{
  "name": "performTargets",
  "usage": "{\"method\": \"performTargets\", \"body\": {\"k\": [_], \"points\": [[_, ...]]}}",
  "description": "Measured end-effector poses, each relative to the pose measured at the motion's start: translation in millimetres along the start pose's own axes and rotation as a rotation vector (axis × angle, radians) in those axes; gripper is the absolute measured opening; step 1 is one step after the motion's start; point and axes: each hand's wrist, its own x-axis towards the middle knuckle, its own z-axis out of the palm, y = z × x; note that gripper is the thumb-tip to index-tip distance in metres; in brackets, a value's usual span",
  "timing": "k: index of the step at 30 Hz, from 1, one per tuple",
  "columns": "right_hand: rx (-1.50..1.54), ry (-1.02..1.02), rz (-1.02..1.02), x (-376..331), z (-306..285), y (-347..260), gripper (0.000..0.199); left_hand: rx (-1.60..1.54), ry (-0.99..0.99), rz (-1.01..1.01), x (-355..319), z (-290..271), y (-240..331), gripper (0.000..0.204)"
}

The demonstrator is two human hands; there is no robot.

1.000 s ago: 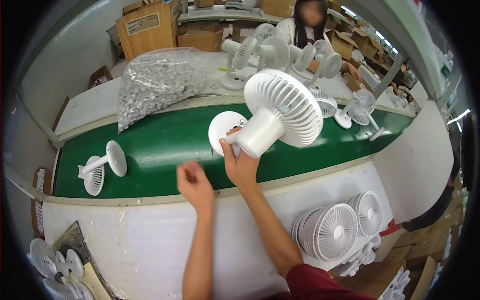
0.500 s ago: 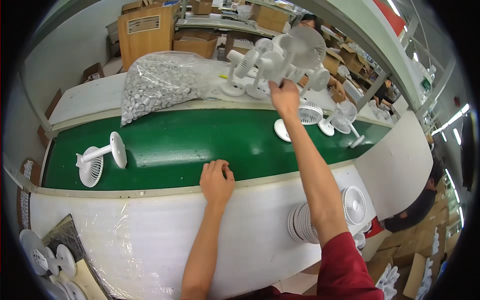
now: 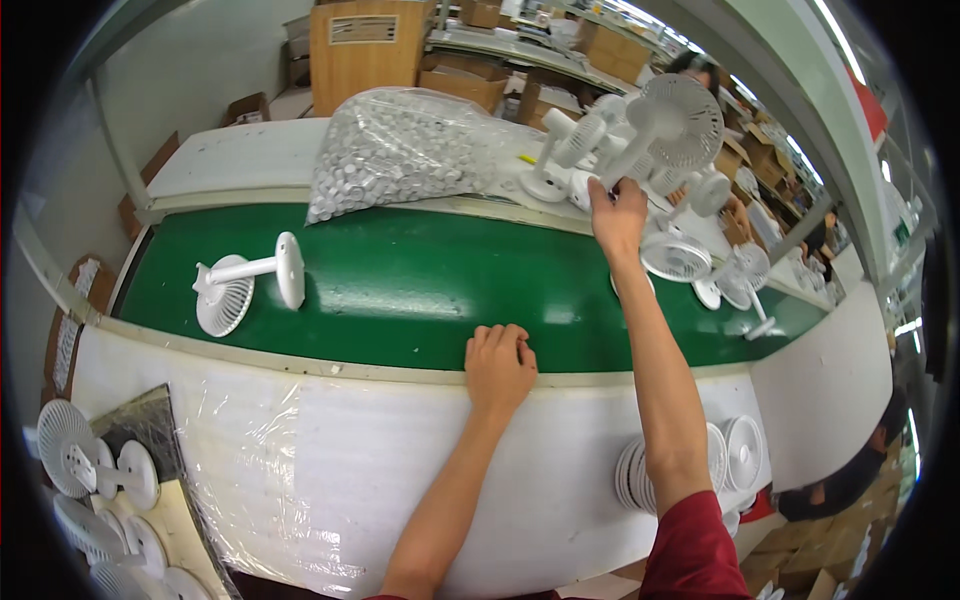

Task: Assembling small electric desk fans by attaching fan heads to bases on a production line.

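My right hand reaches to the far side and is closed round the lower stem of a white fan. The fan's round grille tilts up and to the right, in front of other white fans on the ledge. My left hand rests at the near edge of the green belt, its fingers curled in a loose fist with nothing visible in them. At the belt's left end a white fan lies on its side, its round base standing on edge. Several more fans sit at the belt's right end, one a grille-topped fan.
A clear bag of small white caps lies on the far ledge, its edge over the belt. Stacked round white grilles stand near right on the white worktop. Other fans crowd the near left. A person works across the ledge.
The whole view has shifted, so the scene sits farther right. My right hand keeps its hold on the fan near the ledge; my left hand stays at the belt's edge.
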Motion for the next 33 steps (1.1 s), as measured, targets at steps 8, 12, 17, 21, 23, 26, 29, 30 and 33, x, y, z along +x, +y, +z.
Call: {"method": "performTargets", "body": {"k": [8, 12, 17, 21, 23, 26, 29, 30, 33], "points": [[0.593, -0.274, 0.131, -20.9, 68.2, -116.4, 0.034, -0.112, 0.143, 0.092, -2.6, -2.8, 5.3, 0.018], [0.619, -0.364, -0.002, -20.3, 108.7, -183.7, 0.038, -0.264, 0.029, 0.293, -40.8, -14.1, 19.4, 0.012], [0.721, -0.386, -0.044, -23.7, 135.2, -298.3, 0.047, -0.231, -0.675, 0.206, -66.6, -21.1, 23.6, 0.012], [0.571, -0.351, -0.307, -1.8, 178.1, -365.1, 0.049, -0.441, -0.519, 0.055, -58.6, -23.5, 36.8, 0.01], [0.361, -0.436, -0.443, 3.5, 201.4, -401.3, 0.045, -0.473, -0.43, 0.103, -63.5, -41.2, 49.5, 0.009], [0.374, -0.497, -0.384, -11.5, 235.3, -409.3, 0.045, -0.558, -0.528, -0.128, -63.0, -81.5, 62.0, 0.012], [0.357, -0.456, -0.314, 9.4, 268.7, -403.6, 0.044, -0.264, -0.622, -0.017, -60.7, -76.1, 85.3, 0.021], [0.38, -0.469, -0.273, -7.6, 282.9, -409.9, 0.044, -0.226, -0.72, 0.013, -80.1, -56.2, 85.2, 0.02], [0.364, -0.536, -0.258, -29.4, 312.8, -410.8, 0.045, -0.483, -0.976, -0.275, -98.2, -17.0, 95.4, 0.031]]}}
